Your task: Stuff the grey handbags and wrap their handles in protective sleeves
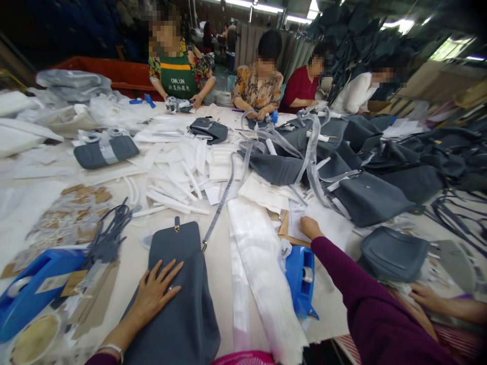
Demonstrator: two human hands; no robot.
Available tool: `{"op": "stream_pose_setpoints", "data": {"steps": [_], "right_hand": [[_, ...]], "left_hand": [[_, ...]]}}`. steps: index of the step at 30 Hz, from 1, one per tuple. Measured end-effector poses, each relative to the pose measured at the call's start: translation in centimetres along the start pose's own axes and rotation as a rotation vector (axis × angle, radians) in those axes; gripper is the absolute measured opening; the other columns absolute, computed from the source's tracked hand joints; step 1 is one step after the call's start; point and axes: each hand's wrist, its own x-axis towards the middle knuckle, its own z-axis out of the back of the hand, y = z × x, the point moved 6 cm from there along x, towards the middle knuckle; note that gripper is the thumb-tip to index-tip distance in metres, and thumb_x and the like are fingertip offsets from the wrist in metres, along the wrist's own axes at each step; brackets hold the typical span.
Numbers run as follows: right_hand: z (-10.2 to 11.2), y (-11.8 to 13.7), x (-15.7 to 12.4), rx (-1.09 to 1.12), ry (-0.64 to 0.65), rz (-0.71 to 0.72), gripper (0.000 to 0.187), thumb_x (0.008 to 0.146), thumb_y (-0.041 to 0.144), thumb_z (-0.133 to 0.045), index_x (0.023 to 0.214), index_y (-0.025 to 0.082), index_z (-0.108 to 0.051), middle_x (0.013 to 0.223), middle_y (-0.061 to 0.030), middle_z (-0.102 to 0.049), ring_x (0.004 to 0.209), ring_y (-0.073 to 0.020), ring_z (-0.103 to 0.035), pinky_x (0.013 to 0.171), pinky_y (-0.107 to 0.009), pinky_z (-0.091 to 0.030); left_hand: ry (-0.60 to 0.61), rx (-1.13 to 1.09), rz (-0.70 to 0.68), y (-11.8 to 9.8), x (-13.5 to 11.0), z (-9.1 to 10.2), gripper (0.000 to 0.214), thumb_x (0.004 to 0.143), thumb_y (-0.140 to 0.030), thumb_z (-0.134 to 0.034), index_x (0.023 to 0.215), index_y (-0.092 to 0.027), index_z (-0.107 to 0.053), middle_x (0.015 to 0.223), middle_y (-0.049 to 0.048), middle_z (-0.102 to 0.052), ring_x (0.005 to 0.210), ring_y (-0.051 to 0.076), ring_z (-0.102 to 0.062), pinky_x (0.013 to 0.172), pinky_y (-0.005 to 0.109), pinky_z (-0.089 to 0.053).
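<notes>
Slate-grey handbag [192, 309] under our left hand [157, 293], flap [173, 247] toward twelve o'clock.
Long axis runs roughly six to twelve; we have the left hand nearer, flat on the handbag and spread wide. From our right hand [311, 229], the handbag lies toward eight. That hand curls over white sheets [337, 222], blue tape dispenser [296, 276] toward six; whether it grips anything, we cannot tell.

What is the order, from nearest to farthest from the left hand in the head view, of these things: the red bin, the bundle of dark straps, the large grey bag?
1. Large grey bag: directly under the left hand, touching it.
2. Bundle of dark straps: apart from the hand, ahead and to its left.
3. Red bin: far background, upper left.
</notes>
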Motion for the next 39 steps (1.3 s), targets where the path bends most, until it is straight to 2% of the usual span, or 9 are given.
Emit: {"op": "stream_pose_setpoints", "data": {"steps": [5, 10, 12, 14, 16, 20, 24, 30, 39], "right_hand": [[-0.1, -0.3, 0.1, -0.002, 0.005, -0.009, 0.023, 0.091, 0.028, -0.051, 0.103, 0.011, -0.059, 0.099, -0.0072, -0.062, 0.09, -0.0169, -0.06, 0.082, -0.036, -0.048], [0.5, -0.1, 0.9, 0.042, -0.002, -0.018, 0.023, 0.087, 0.018, -0.05, 0.104, 0.005, -0.057, 0.103, -0.0167, -0.061, 0.097, -0.0222, -0.06, 0.085, -0.034, -0.044], [0.7, 0.1, 1.4, 0.067, -0.012, -0.025, 0.033, 0.083, 0.024, -0.055, 0.109, 0.003, -0.054, 0.111, -0.0212, -0.058, 0.104, -0.0256, -0.058, 0.087, -0.032, -0.042], [0.8, 0.1, 1.6, 0.087, -0.014, -0.033, 0.052, 0.077, 0.035, -0.063, 0.117, 0.005, -0.05, 0.119, -0.022, -0.054, 0.109, -0.0281, -0.055, 0.089, -0.033, -0.041], [0.6, -0.2, 1.7, 0.099, -0.006, -0.046, 0.059, 0.073, 0.038, -0.067, 0.119, 0.006, -0.049, 0.119, -0.0218, -0.054, 0.109, -0.029, -0.055, 0.089, -0.032, -0.042], [0.3, -1.3, 1.5, 0.101, 0.008, -0.094, 0.035, 0.079, 0.02, -0.056, 0.11, 0.004, -0.055, 0.105, -0.0207, -0.061, 0.1, -0.0259, -0.061, 0.084, -0.03, -0.043], [0.1, -1.9, 1.4, 0.093, 0.002, -0.131, 0.029, 0.079, 0.008, -0.047, 0.105, 0.005, -0.06, 0.098, -0.0199, -0.065, 0.096, -0.0255, -0.063, 0.08, -0.031, -0.045], [0.0, -2.3, 1.7, 0.097, 0.002, -0.139, 0.028, 0.08, 0.009, -0.044, 0.098, 0.004, -0.065, 0.096, -0.0218, -0.066, 0.095, -0.0282, -0.064, 0.079, -0.033, -0.046], [0.5, -2.8, 2.4, 0.103, 0.014, -0.118, 0.026, 0.083, 0.013, -0.048, 0.097, 0.0, -0.066, 0.092, -0.0224, -0.067, 0.091, -0.0258, -0.065, 0.079, -0.033, -0.047]], "left_hand": [[0.001, -0.013, 0.006, 0.0, 0.0, 0.0, 0.056, 0.086, -0.054, -0.041, 0.14, -0.04, -0.032, 0.148, -0.0052, -0.038, 0.136, 0.032, -0.027, 0.104, 0.049, -0.026], [-0.025, -0.019, 0.003, 0.1, 0.0, 0.1, 0.056, 0.085, -0.054, -0.042, 0.139, -0.04, -0.034, 0.147, -0.0044, -0.04, 0.136, 0.032, -0.028, 0.104, 0.047, -0.026], [-0.021, -0.019, 0.003, 0.1, -0.1, 0.0, 0.056, 0.085, -0.055, -0.042, 0.139, -0.04, -0.033, 0.147, -0.005, -0.039, 0.136, 0.032, -0.028, 0.104, 0.047, -0.025], [-0.013, -0.015, 0.006, 0.1, -0.1, 0.0, 0.057, 0.086, -0.055, -0.042, 0.139, -0.04, -0.032, 0.147, -0.0054, -0.039, 0.136, 0.032, -0.028, 0.104, 0.047, -0.025], [-0.014, -0.008, 0.008, 0.1, 0.0, -0.1, 0.057, 0.085, -0.055, -0.042, 0.14, -0.04, -0.032, 0.147, -0.0051, -0.039, 0.135, 0.032, -0.028, 0.104, 0.048, -0.025], [-0.037, 0.0, -0.002, 0.2, 0.0, -0.2, 0.057, 0.085, -0.055, -0.042, 0.14, -0.04, -0.032, 0.147, -0.0049, -0.039, 0.135, 0.032, -0.028, 0.104, 0.047, -0.025], [-0.046, -0.012, -0.013, 0.2, -0.1, -0.2, 0.057, 0.085, -0.056, -0.042, 0.139, -0.04, -0.032, 0.147, -0.0048, -0.038, 0.135, 0.032, -0.028, 0.103, 0.046, -0.025], [-0.032, -0.016, -0.006, 0.1, 0.0, 0.0, 0.058, 0.086, -0.058, -0.04, 0.14, -0.041, -0.03, 0.148, -0.0051, -0.038, 0.135, 0.032, -0.028, 0.104, 0.047, -0.025], [-0.03, -0.027, -0.008, 0.4, 0.0, -0.4, 0.057, 0.086, -0.057, -0.04, 0.14, -0.04, -0.031, 0.147, -0.0041, -0.039, 0.135, 0.032, -0.027, 0.104, 0.046, -0.024]]}}
